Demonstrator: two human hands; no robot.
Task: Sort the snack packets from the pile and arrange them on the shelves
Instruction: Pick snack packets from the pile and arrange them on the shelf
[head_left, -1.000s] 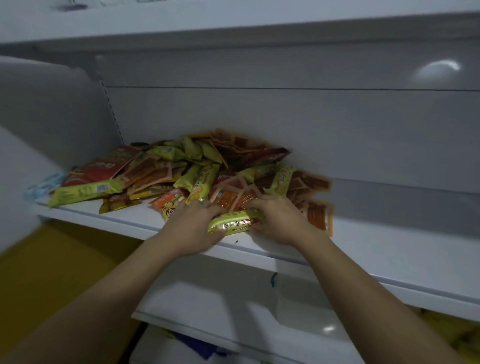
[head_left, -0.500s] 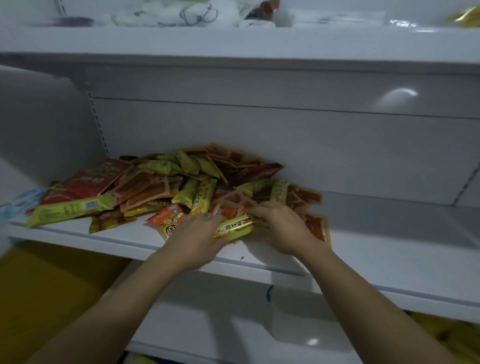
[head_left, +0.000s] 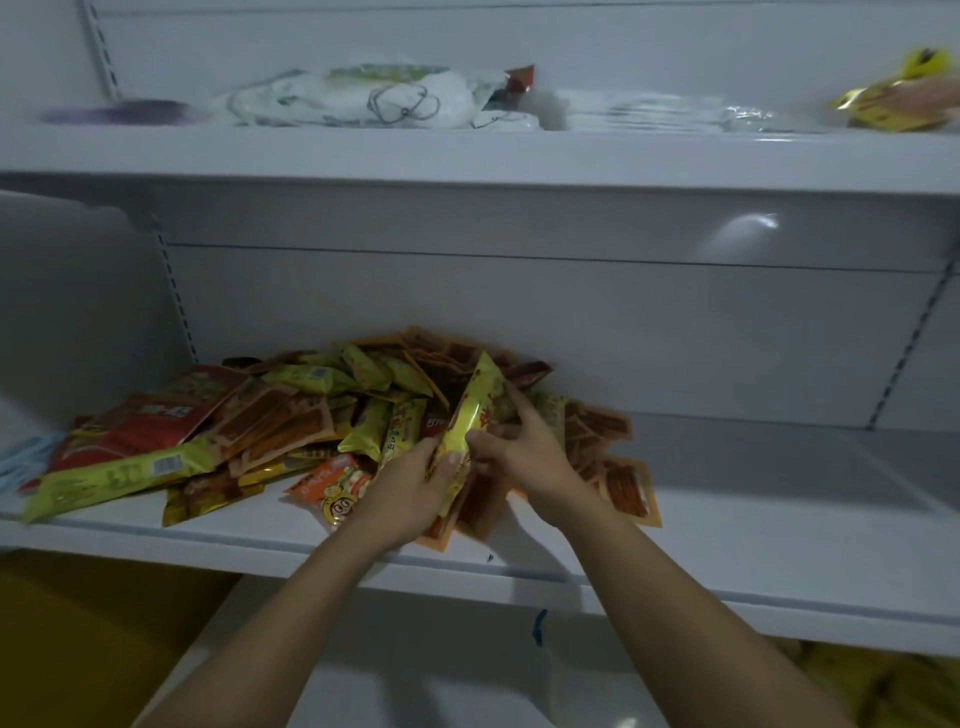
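— Where is the packet being sorted?

— Both hands have it. The left hand (head_left: 410, 488) grips the lower end of a long yellow packet (head_left: 475, 410), with the thumb pressed on its front. The right hand (head_left: 524, 457) pinches it higher up, thumb on the front and a finger lying along its edge. The packet stands tilted, its top toward one o'clock, raised above the heap.

— And the heap itself?

— The pile (head_left: 291, 415) lies on the middle shelf (head_left: 727, 545), spreading from the hands toward nine and ten o'clock. It holds a big red packet (head_left: 156, 415), a long green-yellow packet (head_left: 114, 475) at its nine o'clock edge, and an orange packet with a cartoon face (head_left: 332, 488) just beside the left wrist. Orange packets with clear windows (head_left: 623, 483) fan out at three o'clock of the right hand.

— Anything on the other shelves?

— The top shelf (head_left: 467, 156), at twelve o'clock, carries white plastic bags (head_left: 363, 98), with a red scrap showing among them; what is inside I cannot tell. At its two o'clock end sit blurred yellow packets (head_left: 893, 98). A lower shelf (head_left: 415, 675) shows between the forearms at six o'clock.
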